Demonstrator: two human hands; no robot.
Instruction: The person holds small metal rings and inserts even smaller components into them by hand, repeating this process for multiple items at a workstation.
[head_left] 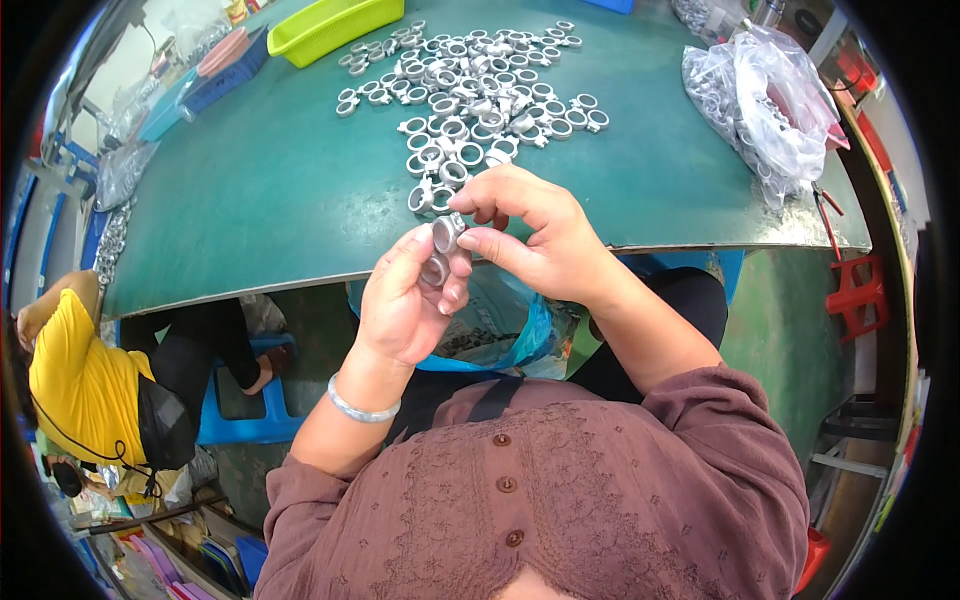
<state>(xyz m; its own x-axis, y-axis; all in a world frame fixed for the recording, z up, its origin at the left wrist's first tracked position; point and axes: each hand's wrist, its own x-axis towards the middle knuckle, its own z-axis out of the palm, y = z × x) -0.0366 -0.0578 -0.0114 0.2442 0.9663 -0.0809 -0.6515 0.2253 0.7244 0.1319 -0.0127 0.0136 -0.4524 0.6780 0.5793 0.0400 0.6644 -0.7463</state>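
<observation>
Just off the table's near edge, my left hand (395, 305) grips a grey metal ring (436, 234) between thumb and fingers. A second, similar ring (430, 272) sits lower in the same hand, against the fingers. My right hand (535, 225) reaches in from the right, its thumb and forefinger closed about the small lug on the upper ring's side. Whether a small part lies between those fingertips I cannot tell. Beyond my hands, a large pile of such lugged metal rings (490, 85) spreads over the green table (250, 210), its near end close to my fingers.
A blue plastic bag (535, 340) with small dark pieces inside hangs open below my hands. At right lies a clear bag of rings (745, 110); a lime-green basket (335, 30) stands at the far left. A person in yellow (95, 375) sits at left. A red stool (857, 297) stands right.
</observation>
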